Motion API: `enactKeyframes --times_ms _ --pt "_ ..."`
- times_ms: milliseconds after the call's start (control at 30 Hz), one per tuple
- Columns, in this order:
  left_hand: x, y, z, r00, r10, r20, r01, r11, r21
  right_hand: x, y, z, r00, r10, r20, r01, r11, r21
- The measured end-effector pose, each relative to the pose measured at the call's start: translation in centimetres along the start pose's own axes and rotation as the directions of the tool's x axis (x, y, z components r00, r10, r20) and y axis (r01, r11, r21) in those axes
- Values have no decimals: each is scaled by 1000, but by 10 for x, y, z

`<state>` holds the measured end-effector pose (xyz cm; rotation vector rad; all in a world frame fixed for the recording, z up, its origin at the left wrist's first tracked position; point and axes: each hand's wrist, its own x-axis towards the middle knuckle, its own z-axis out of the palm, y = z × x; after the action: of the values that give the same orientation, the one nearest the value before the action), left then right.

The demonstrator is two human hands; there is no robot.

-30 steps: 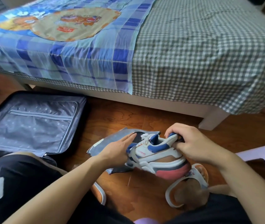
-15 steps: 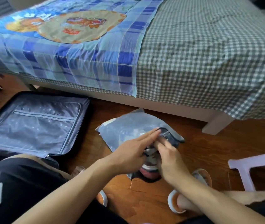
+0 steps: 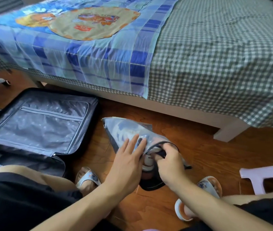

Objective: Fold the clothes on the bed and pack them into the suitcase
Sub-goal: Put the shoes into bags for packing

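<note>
A grey translucent shoe bag (image 3: 124, 129) lies on the wooden floor in front of me, with a white, blue and pink sneaker (image 3: 148, 161) inside; only the sneaker's heel shows at the bag's mouth. My left hand (image 3: 128, 159) lies flat on top of the bag with straight fingers. My right hand (image 3: 170, 162) pinches the dark rim of the bag's opening. The open suitcase (image 3: 37, 124) lies on the floor to the left, showing its grey zipped lining. The bed (image 3: 215, 55) stands behind it.
A blue checked cloth (image 3: 85, 47) with a cartoon print covers the bed's left part, over a grey gingham sheet. A pale purple plastic stool (image 3: 265, 175) stands at the right. My feet in sandals (image 3: 89, 178) rest on the floor beside the bag.
The sneaker, held in the open a second ago, has gone into the bag. My left hand has moved onto the bag's top and my right hand now holds its opening.
</note>
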<state>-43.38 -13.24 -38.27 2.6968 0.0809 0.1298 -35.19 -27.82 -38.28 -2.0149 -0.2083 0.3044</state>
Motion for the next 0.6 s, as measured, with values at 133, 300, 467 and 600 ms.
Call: enactKeyframes --times_ms 133,300,467,600 --pt "-11 22 -14 1000 -14 25 18 986 -164 -24 -15 47 988 142 63 -143 990 11" --pt "-3 14 -20 992 -85 93 93 993 -78 -18 -32 47 953 152 262 -155 988 -10" --pt "22 -26 -15 983 -137 123 149 984 -97 -4 -16 33 987 1 162 -16 995 96" --pt "28 -24 2 967 -243 79 252 958 -134 5 -9 23 971 29 237 -13 998 -66"
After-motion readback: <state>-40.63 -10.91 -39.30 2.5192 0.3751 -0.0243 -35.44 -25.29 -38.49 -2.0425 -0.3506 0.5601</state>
